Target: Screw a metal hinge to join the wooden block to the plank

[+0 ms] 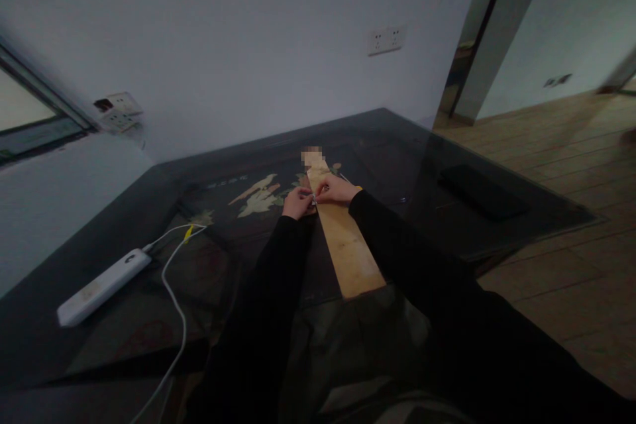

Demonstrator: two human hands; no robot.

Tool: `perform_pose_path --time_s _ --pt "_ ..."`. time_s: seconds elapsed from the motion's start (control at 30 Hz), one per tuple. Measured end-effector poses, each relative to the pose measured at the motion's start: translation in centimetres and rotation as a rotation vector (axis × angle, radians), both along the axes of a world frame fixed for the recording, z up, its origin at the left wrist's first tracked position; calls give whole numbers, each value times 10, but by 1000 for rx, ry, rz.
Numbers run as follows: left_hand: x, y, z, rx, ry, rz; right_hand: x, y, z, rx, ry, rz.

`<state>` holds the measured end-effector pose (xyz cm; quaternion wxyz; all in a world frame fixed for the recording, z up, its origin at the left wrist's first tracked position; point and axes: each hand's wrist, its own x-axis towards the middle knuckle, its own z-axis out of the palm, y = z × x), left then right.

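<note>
over there, the left hand (297, 203) and right hand (338, 189) pinch a small pale piece (314, 199). a wooden board (349, 245) lies under the right one.

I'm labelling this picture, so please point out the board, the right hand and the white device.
Board (349, 248): head view, on its bare upper face.
Right hand (335, 190): head view, on its back.
White device (104, 287): head view, mid-casing.

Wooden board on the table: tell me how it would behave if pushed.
The wooden board is probably stiff, since its long edges run straight with no visible bend. Lying on its broad face, it seems unlikely to roll or tip. It may slide fairly easily, as the dark tabletop looks smooth and glossy.
</note>
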<state>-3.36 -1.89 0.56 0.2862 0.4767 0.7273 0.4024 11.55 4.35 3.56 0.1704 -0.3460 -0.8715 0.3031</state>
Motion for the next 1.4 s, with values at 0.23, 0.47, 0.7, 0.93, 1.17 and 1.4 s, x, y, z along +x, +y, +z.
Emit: perform_pose_path --time_s 0.23,0.47,0.7,0.93,1.17,1.4 --pt "2 -1 2 -3 -6 2 -5 -19 0 297 -297 -75" --pt "-1 2 -3 10 8 -2 -6 -22 2 459 -389 68" --pt "0 3 -4 11 -69 7 0 -17 4 449 -366 129" --pt "2 0 2 19 -164 -2 3 -16 6 444 -285 104" --pt "0 3 -1 36 -183 14 2 -21 7 497 -264 66" --pt "1 -1 6 47 -293 32 1 -22 9 565 -271 67"
